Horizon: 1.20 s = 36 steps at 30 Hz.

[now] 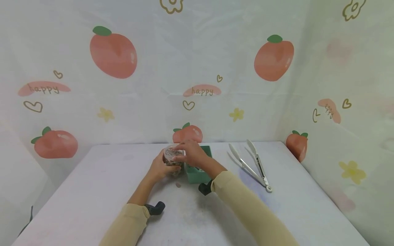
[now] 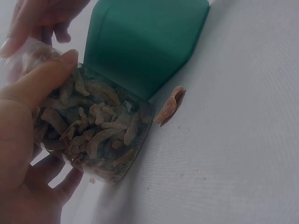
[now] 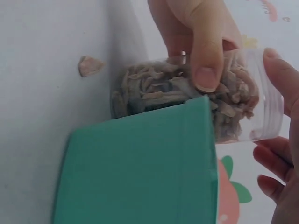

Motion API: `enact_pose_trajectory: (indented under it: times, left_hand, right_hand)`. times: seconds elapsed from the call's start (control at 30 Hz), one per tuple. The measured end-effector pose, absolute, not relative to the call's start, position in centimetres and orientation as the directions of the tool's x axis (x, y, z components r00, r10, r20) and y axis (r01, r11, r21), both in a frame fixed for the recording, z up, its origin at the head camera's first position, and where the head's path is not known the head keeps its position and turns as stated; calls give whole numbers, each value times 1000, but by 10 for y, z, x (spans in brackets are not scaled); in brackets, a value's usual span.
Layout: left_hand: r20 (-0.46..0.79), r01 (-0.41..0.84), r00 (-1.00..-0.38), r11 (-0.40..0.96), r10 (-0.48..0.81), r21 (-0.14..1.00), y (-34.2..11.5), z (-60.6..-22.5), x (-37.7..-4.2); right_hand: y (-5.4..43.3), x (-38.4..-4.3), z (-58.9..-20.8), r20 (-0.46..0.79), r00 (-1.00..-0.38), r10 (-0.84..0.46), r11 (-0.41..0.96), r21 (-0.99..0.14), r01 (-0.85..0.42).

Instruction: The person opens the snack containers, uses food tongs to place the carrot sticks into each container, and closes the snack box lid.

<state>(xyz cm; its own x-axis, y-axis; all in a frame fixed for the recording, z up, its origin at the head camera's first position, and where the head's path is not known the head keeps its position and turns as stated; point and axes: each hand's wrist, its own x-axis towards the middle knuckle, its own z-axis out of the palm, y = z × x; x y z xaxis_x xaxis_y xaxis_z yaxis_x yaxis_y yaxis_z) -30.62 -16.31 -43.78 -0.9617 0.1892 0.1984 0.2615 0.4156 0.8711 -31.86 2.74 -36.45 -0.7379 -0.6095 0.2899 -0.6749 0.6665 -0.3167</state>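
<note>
My left hand (image 1: 160,167) grips a clear plastic jar (image 2: 100,123) full of brownish dried strips, thumb pressed along its side. The jar stands upright on the white table in the head view. Over its top reaches my right hand (image 1: 194,154), thumb and fingers spread to either side of the clear top end (image 3: 268,98). Close against the jar's right side is a green box (image 1: 198,177); its contents are mostly hidden by my right hand and wrist. One loose dried piece (image 2: 169,105) lies on the table in front of the jar.
Metal tongs (image 1: 261,169) with pale tips lie spread on the table to the right of the green box. Behind the table hangs a white curtain (image 1: 147,116) printed with fruit. A black wrist mount (image 1: 156,208) sticks out from the left forearm.
</note>
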Motion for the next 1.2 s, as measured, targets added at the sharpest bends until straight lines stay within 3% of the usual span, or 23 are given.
enact_pose_trajectory:
  times: [0.33,0.7,0.93,1.2]
  left_hand:
    - [196,260,-962,429,189,865,-164,-439,-307]
    - [252,291,-957,494,146,819,-161,-439,-306]
    - [229,276,-961,482,156,832,-162,-437,-306]
    - [160,235,-970,529,184,815,-164,-435,-303]
  right_hand:
    - [27,-317,-368,314,-750,-582,691,-296,-659]
    - [27,-312,-376,481,-664,-573,702,-129,-700]
    - [27,-312,-375,494,-662,-564,667,-200,-718]
    - [38,-309,-370,356,-731,-583,654,-329,-681]
